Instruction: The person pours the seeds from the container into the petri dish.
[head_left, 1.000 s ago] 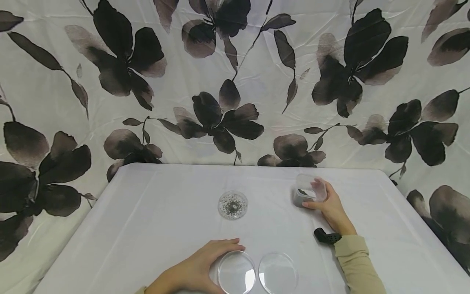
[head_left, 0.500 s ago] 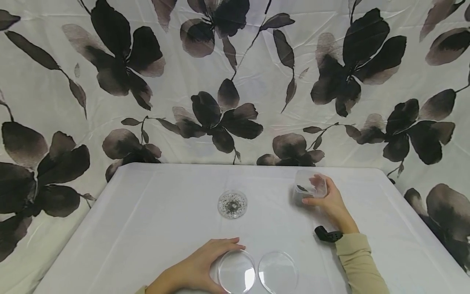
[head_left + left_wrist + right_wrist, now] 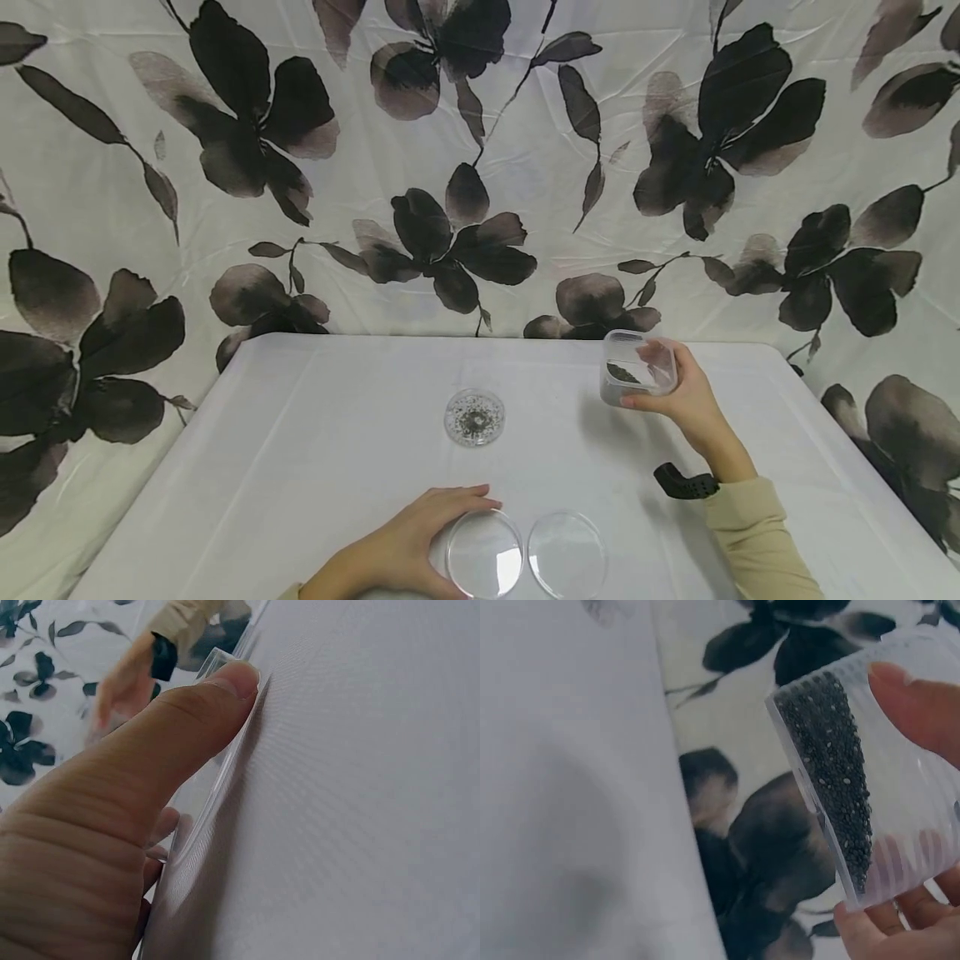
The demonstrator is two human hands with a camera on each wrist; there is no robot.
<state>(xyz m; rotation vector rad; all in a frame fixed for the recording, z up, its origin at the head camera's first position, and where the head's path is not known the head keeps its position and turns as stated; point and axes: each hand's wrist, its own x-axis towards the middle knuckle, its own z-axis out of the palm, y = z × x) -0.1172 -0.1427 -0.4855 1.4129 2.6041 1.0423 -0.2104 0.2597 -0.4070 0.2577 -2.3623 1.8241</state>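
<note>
Over the far right of the table, my right hand (image 3: 682, 400) grips a clear plastic container (image 3: 617, 392), lifted above its shadow. In the right wrist view, small dark speckled seeds (image 3: 825, 765), like chia, are heaped along one side of it. At the near edge my left hand (image 3: 408, 542) holds a clear petri dish (image 3: 484, 557) by its rim, thumb on the near side and fingers on the far side. A second clear round dish or lid (image 3: 567, 555) lies just right of it. Further back sits a round clear dish (image 3: 452, 433) with dark seeds scattered inside.
White cloth covers the table (image 3: 315, 450). Behind it hangs a pale curtain (image 3: 570, 192) with dark flowers. A black wrist strap (image 3: 686, 483) with a protruding part is on the right forearm.
My right hand has raised the container off the table, with a slight tilt and a shift rightward and away. The left hand and the dishes have stayed in place.
</note>
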